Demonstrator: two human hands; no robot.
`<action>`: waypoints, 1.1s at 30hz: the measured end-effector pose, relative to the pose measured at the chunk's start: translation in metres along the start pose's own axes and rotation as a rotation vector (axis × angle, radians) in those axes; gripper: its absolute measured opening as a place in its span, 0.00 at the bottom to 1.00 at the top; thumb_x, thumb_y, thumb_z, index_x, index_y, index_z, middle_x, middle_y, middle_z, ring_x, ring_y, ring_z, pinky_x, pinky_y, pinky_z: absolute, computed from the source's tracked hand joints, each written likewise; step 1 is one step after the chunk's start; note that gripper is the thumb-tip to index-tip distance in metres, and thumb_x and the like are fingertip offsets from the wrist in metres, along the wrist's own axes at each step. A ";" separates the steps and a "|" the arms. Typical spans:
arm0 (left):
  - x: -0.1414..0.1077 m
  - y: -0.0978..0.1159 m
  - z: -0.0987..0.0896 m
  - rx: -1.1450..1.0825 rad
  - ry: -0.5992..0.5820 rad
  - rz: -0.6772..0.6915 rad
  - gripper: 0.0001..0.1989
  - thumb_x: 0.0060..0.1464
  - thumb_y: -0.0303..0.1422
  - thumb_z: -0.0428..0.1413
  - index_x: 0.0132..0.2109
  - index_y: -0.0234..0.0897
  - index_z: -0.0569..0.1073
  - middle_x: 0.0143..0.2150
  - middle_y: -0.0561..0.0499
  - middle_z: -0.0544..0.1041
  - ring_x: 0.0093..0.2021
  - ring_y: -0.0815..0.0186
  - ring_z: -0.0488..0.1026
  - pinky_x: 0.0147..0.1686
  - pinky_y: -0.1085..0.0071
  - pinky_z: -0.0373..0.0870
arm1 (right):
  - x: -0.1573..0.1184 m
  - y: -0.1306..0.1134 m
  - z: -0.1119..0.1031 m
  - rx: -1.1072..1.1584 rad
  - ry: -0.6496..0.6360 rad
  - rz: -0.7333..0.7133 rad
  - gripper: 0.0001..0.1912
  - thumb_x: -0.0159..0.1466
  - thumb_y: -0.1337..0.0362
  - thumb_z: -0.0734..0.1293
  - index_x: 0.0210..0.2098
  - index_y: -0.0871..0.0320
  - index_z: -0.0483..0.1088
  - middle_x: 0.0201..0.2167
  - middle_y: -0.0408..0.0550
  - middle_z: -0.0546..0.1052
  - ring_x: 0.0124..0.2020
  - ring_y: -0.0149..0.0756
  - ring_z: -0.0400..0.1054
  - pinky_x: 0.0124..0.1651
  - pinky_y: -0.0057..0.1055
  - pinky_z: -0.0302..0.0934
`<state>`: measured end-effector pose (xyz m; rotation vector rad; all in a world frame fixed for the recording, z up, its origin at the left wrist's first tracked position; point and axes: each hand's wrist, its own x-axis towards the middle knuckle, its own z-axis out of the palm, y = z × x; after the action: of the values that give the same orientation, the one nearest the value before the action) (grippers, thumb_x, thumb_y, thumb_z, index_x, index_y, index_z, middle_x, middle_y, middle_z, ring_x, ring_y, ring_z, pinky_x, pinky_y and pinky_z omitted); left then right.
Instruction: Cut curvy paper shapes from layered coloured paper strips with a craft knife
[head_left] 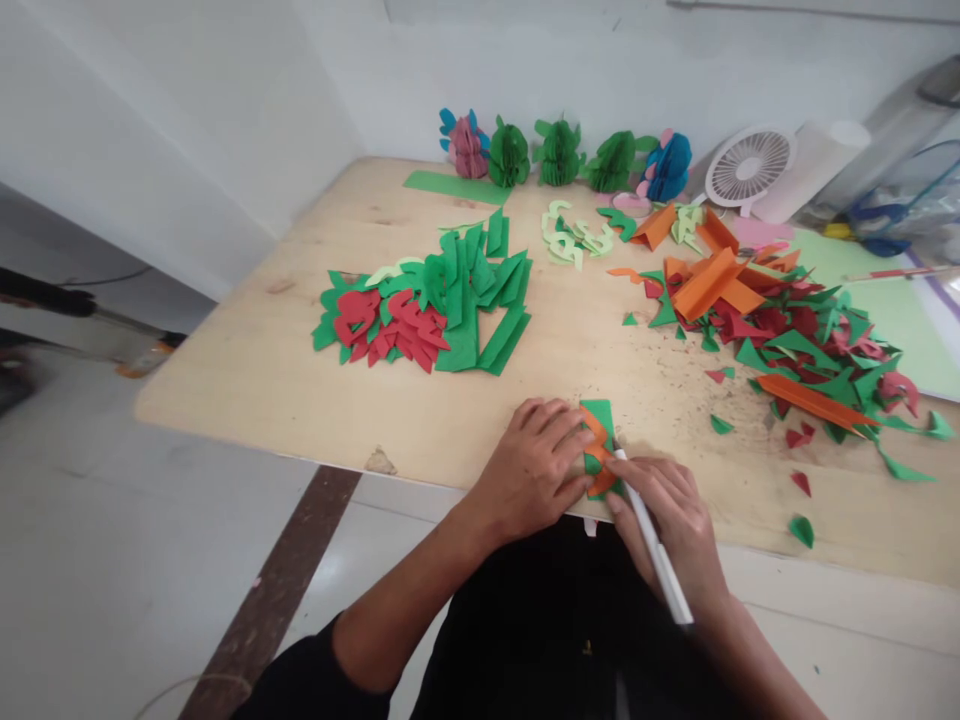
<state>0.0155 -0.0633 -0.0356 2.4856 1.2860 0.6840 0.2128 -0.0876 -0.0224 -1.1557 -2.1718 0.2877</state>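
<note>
At the table's front edge lies a green paper strip (598,410) with an orange paper cutout (597,428) on top of it. My left hand (536,465) rests flat over the left side of both papers, fingers stretched out and pressing them down. A white pen (654,545) is gripped in my right hand (667,510), its dark tip touching close to the right edge of the orange cutout. Part of the cutout is hidden under my fingers.
Red and green paper cutouts (405,325) and folded green strips (469,290) lie left of centre. Green, red and orange scraps (802,340) cover the right side. Along the wall stand several honeycomb paper figures (559,155), a white fan (750,168) and a white roll (814,170).
</note>
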 end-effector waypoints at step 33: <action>-0.001 -0.001 -0.002 -0.028 -0.009 0.000 0.19 0.61 0.35 0.51 0.56 0.32 0.70 0.57 0.40 0.72 0.61 0.49 0.63 0.63 0.46 0.57 | 0.055 0.017 0.019 0.355 0.008 0.579 0.08 0.61 0.58 0.67 0.33 0.56 0.73 0.24 0.43 0.77 0.22 0.29 0.66 0.24 0.26 0.60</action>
<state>0.0132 -0.0630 -0.0342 2.4639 1.2646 0.6847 0.1893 -0.0313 -0.0203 -1.5366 -1.6417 0.8744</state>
